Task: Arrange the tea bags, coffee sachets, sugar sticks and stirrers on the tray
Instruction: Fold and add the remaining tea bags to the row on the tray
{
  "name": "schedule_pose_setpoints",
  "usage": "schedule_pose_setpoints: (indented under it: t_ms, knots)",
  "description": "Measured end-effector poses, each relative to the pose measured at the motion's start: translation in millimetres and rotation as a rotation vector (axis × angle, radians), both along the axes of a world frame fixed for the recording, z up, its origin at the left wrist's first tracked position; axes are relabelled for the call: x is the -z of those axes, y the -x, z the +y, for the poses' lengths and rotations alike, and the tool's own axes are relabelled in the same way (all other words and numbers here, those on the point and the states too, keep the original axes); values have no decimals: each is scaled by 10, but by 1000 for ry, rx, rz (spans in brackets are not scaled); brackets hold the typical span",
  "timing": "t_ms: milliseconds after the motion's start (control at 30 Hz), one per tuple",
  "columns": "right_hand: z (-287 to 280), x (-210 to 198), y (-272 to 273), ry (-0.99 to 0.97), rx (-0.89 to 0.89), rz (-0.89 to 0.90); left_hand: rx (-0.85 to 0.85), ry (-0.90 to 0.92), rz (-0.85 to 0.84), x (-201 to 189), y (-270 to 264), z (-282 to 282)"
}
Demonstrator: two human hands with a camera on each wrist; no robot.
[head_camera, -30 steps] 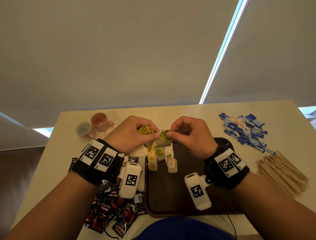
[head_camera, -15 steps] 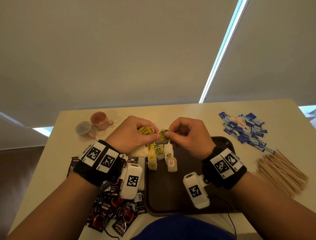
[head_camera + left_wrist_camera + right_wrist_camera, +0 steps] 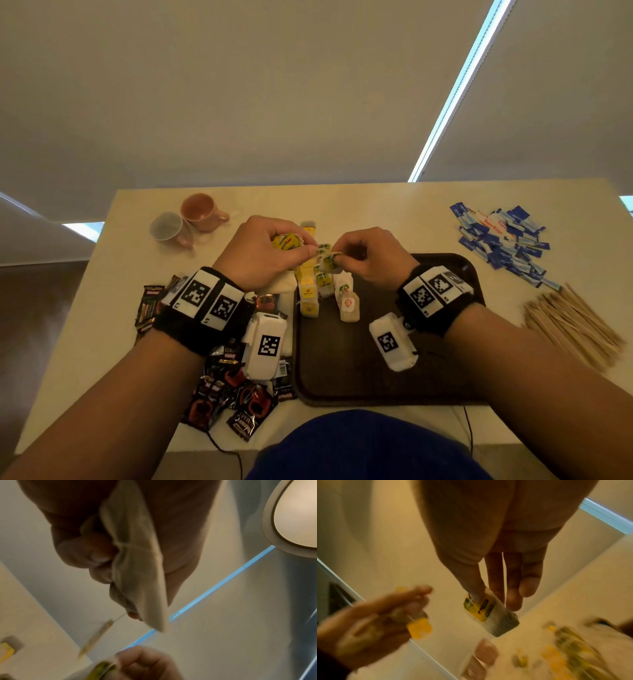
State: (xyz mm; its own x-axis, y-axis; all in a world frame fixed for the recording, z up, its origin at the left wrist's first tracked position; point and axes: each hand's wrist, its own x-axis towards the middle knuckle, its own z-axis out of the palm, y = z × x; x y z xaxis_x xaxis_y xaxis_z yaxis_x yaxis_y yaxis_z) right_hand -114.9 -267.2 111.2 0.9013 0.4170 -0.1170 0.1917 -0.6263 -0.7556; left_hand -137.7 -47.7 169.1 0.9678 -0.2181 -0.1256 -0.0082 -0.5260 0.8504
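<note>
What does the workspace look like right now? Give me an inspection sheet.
Surface: beige table, dark tray at the near edge.
Job's things: tea bags in rows on the tray's left part; coffee sachets left of the tray; sugar sticks and stirrers to its right.
Clutter: two cups at far left.
Hands: left hand holds tea bags; right hand pinches a green-tagged tea bag.
Cables: black cable over the near edge.
Surroundings: pale blinds, bright gap.

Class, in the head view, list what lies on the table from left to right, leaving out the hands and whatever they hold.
Coffee sachets → tray → stirrers. The cups stand farther back, over the sachets, and the sugar sticks farther back, over the stirrers, so both stay out of the order.
</note>
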Motion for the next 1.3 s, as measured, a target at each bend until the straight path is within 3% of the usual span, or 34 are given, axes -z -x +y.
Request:
schedule_pose_setpoints:
  t_ms: [267,467,700,900,1167,1300]
  knots:
    - [275,887,-94,249,31,240,-30,-11,34,224,-155,0]
    - [312,1213,-90,424,7,306,-16,-11,39,298,-272,-17]
    - [329,1286,-98,414,86,201,-8,-26,68,378,-300,-18]
    - [336,1302,-69,348,186,231,0,-44,81,354,-279,-34]
    - [266,1248,-93,303,193,270,4,-8,100,364,-207,-73]
    - [223,1008,-120,214,197,130,-20,17,101,365,-171,-96]
